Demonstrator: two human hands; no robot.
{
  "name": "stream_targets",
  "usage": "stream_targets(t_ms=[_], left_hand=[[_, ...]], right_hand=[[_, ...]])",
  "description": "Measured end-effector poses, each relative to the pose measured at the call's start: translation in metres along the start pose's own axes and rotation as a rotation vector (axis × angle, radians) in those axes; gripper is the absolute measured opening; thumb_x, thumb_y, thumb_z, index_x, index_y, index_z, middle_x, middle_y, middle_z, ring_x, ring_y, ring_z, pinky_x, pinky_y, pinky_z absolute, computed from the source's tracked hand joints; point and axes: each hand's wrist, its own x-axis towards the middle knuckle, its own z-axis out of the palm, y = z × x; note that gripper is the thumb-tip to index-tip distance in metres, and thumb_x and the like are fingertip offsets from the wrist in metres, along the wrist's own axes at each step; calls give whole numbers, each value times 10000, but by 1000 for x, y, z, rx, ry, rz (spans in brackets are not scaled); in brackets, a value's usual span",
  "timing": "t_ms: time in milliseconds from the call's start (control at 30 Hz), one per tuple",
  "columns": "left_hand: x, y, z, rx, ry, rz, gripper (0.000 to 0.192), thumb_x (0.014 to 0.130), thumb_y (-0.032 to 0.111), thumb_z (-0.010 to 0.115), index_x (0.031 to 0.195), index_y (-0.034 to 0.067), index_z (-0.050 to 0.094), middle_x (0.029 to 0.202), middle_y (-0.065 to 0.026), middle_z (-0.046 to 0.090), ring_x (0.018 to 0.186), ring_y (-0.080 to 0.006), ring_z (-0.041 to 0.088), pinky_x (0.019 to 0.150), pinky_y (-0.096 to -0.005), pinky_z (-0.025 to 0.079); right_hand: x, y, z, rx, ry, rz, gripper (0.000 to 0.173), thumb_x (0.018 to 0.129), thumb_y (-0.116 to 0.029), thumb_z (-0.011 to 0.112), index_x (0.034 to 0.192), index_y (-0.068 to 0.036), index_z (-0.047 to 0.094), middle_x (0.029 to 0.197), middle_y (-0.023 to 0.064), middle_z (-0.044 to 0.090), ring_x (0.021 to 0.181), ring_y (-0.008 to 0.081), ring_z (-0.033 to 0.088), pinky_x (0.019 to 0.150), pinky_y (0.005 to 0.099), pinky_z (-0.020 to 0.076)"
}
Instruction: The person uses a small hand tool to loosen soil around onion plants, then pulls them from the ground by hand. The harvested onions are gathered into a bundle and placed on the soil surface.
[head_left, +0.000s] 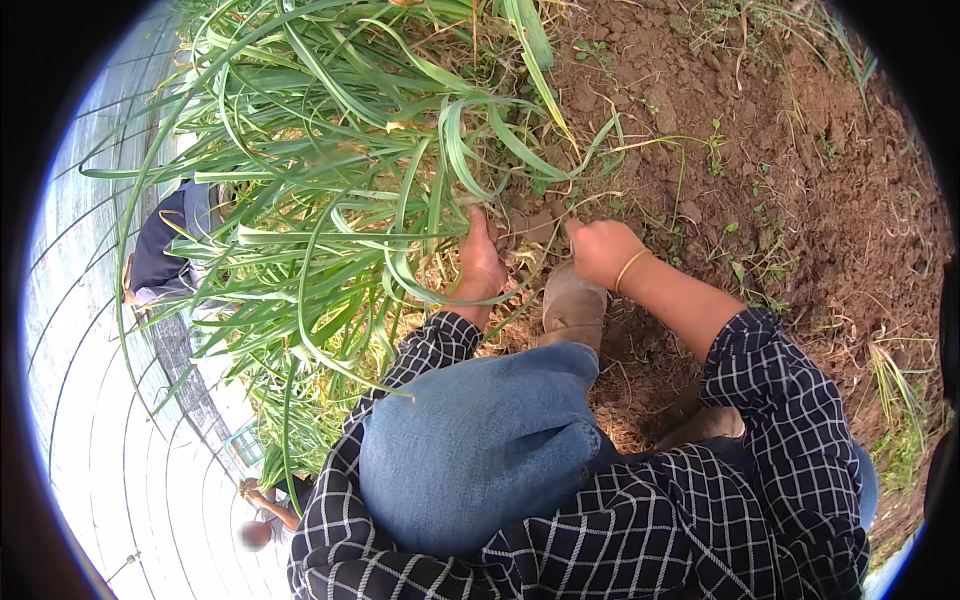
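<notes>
My left hand (481, 259) is closed around the lower stems of leek-like plants (360, 247), whose long flat green leaves spread to the left and over my wrist. Thin roots and soil show just right of its fingers. Close by on the right, my right hand (604, 251) is curled into a fist, with a thin plant strand (556, 234) at its fingertips. The fingers partly hide that strand, so its full course is unclear. Below the two hands, the toe of my muddy boot (574, 300) rests on the ground.
Bare brown soil (810, 225) with small weeds stretches right. A dense row of plants (337, 90) runs along the left, beside a translucent ribbed plastic wall (97, 300). Another person bends behind the leaves (169, 244); a second person (281, 517) is lower left near a green crate (246, 444).
</notes>
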Motion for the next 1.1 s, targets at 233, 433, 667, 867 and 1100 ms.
stream_targets(t_ms=[233,433,667,867,1100], left_hand=[[12,-3,-36,231,138,-118,459,847,468,581,1001,37,549,867,-75,556,728,-171,509,677,-334,435],[49,11,-27,376,-10,-121,519,858,457,566,1174,48,517,1100,-126,562,893,-188,494,872,-372,381],[46,37,-27,9,30,-109,385,859,411,592,1039,72,561,884,-39,525,821,-164,465,809,-384,461],[38,43,-34,253,79,157,510,826,321,652,1196,19,471,1115,-112,507,1015,-240,467,927,-340,381],[67,39,-8,147,-110,-16,411,825,261,631,1150,30,531,1118,-102,568,1051,-247,514,934,-388,397]], right_hand=[[7,6,-12,34,-2,-162,165,739,-87,522,826,15,618,806,215,642,767,364,629,682,431,511],[26,-23,18,26,-73,-42,184,737,-109,517,855,3,604,787,199,647,742,334,643,683,416,516],[32,43,37,530,67,-4,196,705,-87,570,882,-11,611,779,203,634,734,367,613,658,415,492],[26,27,13,12,143,-163,144,737,-91,531,824,12,583,735,174,641,681,328,632,622,408,506],[41,-1,2,-81,82,-123,178,736,-79,511,866,34,553,723,190,637,715,331,642,610,414,516]])
